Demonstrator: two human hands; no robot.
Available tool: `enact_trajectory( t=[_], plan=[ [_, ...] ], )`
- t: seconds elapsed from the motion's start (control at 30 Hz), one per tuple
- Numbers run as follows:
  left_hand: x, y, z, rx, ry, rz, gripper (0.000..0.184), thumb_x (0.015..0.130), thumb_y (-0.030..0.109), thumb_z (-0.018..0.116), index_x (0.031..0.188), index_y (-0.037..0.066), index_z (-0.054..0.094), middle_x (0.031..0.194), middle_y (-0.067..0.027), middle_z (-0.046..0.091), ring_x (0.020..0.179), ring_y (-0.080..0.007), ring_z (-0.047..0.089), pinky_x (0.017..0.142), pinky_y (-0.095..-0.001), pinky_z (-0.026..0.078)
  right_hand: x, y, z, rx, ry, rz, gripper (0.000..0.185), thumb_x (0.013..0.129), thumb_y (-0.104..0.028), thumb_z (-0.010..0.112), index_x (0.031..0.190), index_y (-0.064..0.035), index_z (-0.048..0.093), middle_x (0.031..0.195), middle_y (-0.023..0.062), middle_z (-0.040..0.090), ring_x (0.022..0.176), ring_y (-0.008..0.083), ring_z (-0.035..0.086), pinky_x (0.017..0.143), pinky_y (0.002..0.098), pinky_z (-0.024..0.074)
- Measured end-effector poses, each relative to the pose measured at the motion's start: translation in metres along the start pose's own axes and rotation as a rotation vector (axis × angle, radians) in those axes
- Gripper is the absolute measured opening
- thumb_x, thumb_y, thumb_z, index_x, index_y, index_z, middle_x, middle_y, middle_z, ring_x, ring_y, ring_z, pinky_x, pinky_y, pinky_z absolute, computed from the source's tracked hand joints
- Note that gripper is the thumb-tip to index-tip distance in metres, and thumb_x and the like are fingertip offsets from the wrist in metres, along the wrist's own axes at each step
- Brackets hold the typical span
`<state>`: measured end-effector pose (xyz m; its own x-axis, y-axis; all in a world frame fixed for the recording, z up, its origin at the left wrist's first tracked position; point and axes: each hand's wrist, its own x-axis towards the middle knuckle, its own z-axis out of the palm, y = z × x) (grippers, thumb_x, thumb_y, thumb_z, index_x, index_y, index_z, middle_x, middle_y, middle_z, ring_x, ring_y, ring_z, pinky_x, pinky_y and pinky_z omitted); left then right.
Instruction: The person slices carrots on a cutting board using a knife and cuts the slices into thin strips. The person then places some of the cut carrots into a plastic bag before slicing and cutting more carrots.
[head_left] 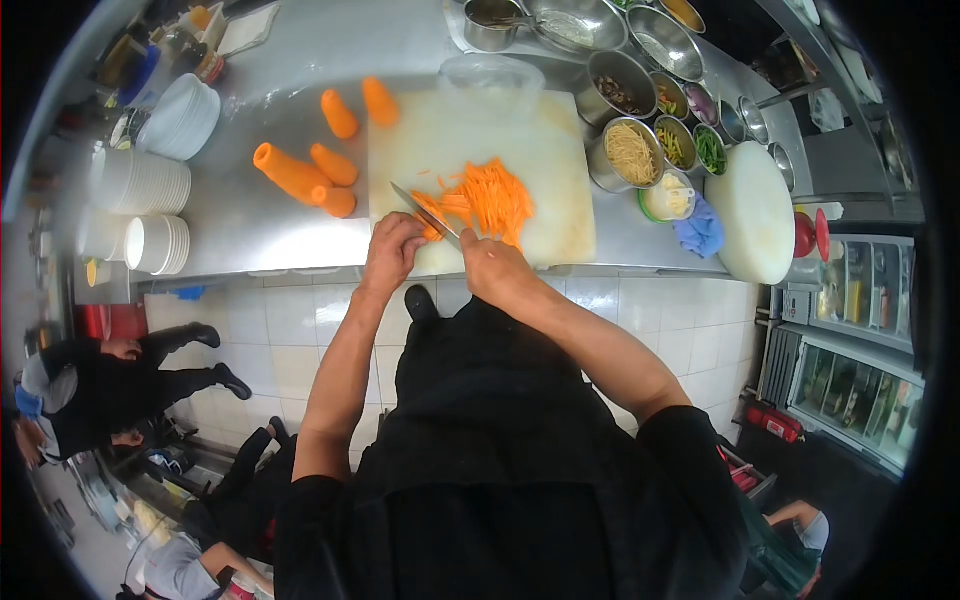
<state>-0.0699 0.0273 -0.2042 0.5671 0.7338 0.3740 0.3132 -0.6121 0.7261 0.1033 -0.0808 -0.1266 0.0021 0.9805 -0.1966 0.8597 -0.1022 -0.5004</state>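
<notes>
Grips silver knife [432,221] in right hand [497,268], pins orange carrot slices [432,234] with left hand [393,245], between peeled orange carrots [290,175] and steel pots [602,172]; has glossy steel along front edge of bench [275,240].

Counted on the grey steel surface [225,225]: five smooth orange carrots [340,114], one heap of orange carrot shreds [497,200], one steel-bladed knife [427,213], one rectangular white cutting board [560,215], one thick round white board [757,213], one crumpled blue cloth [700,228], one round metal container of pale yellow strips [630,153].
</notes>
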Motion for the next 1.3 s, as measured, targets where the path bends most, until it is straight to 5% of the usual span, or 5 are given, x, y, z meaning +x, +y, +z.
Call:
enact_trajectory(
  t=[1.3],
  plan=[
    [-0.002, 0.000, 0.006, 0.134, 0.039, 0.109, 0.014, 0.075, -0.003, 0.066, 0.081, 0.009, 0.067, 0.087, -0.0058, 0.063, 0.087, -0.0274, 0.060, 0.078, -0.0387, 0.045, -0.016, 0.001, -0.024, -0.047, 0.016, -0.048, 0.015, 0.080, 0.002, 0.052, 0.094, 0.0070, 0.053, 0.069, 0.0264, 0.064, 0.066, 0.0408, 0.067, 0.058, 0.0485, 0.0536]
  ],
)
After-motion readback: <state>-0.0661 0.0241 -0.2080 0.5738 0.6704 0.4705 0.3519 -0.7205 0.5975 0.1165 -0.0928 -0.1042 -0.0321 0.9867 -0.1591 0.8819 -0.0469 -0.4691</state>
